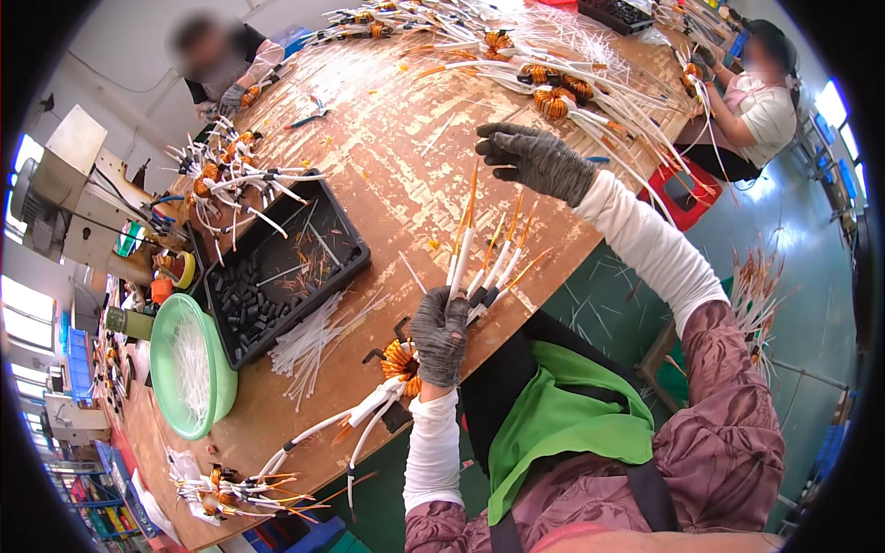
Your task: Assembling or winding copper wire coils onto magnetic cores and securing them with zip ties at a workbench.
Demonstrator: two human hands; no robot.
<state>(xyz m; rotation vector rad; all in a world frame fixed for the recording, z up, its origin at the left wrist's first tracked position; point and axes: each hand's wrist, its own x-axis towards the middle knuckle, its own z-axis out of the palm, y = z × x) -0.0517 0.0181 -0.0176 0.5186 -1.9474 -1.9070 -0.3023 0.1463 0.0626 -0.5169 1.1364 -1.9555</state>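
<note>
My left hand [441,334], in a grey knit glove, is closed around a copper-wound coil [402,365] with several white-sleeved leads [487,263] fanning up and to the right, their bare copper tips pointing away from me. More white leads [332,426] trail down to the left off the table edge. My right hand [533,158], also gloved, hovers open above the table with fingers spread, holding nothing, a little short of a heap of finished coils [555,96].
A worn wooden table [387,175] holds a black tray [277,267] of small black sleeves, a green bowl [189,369] of white tubing, loose white sleeves [313,341] and coil piles [226,170]. A person sits at the far left, another at the far right. A machine [74,203] stands at the left.
</note>
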